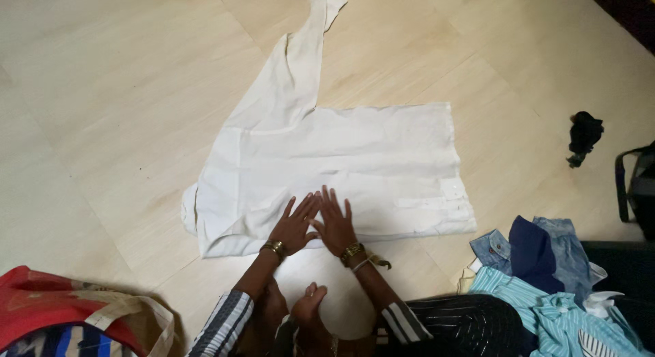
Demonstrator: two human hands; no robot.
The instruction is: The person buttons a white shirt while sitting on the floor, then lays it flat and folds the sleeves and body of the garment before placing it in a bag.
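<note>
— White cotton under both my palms: that's the shirt (334, 166), spread flat on the floor (102, 91) right in front of my knees. My left hand (295, 226) and my right hand (334, 224) lie side by side on its near edge, thumbs almost touching, fingers (326, 200) spread apart and flat, gripping nothing.

— So how would you smooth it well?

— I'd judge the best way is to press from the middle outward, each palm sliding toward its own side, so creases get pushed off the cloth instead of bunched. The near left corner is already doubled under and lumpy, so that part wants a firmer stroke. One sleeve (300, 64) stretches away from me at an angle; I'd say it should lie straight before anything gets turned over it.

— Anything holding things nearby?

— Closest, at my left, a red bag (41, 306) with pale cloth handles; something blue-and-white striped shows at its mouth, but I can't tell what. At my right there's no container, just a loose pile of clothes (546, 282): denim, a dark blue piece, turquoise striped cloth. Beyond it, a dark bag (638, 186) with a strap at the frame's edge, contents hidden. Farther out, a small black scrap of cloth (585, 135) sits alone on the floor, well apart from the shirt.
</note>
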